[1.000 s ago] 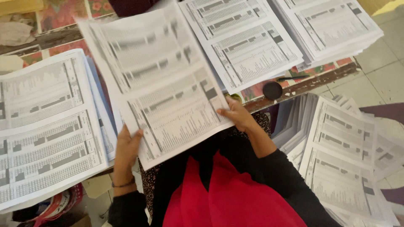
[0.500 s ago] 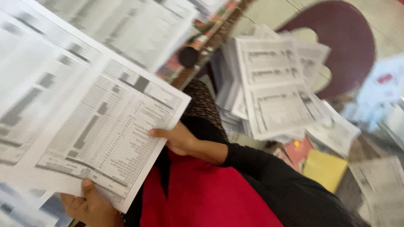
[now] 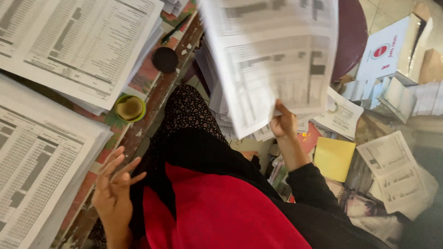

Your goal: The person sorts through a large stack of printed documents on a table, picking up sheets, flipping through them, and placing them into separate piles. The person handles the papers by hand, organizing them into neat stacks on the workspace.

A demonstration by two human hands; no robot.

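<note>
My right hand (image 3: 283, 123) grips the lower edge of a large printed sheet (image 3: 272, 55) covered in tables, held up in the air over a stack of similar sheets (image 3: 217, 103) on the floor to my right. My left hand (image 3: 113, 184) hovers empty with fingers spread, beside the wooden edge of the table (image 3: 152, 106). Two thick piles of printed sheets lie on the table: one near me (image 3: 37, 161) and one farther away (image 3: 87, 46). A red cloth (image 3: 221, 212) lies over my lap.
A small green-rimmed round pot (image 3: 130, 108), a black round lid (image 3: 165, 59) and a dark pen (image 3: 175, 29) lie on the table. On the floor to the right are a yellow pad (image 3: 334, 158), loose printed sheets (image 3: 392, 170), a white box (image 3: 385, 48) and a maroon chair seat (image 3: 351, 32).
My left hand has let go of the sheet and dropped to the table edge. My right hand has swung the sheet from the table over to the floor stack; the view turned right.
</note>
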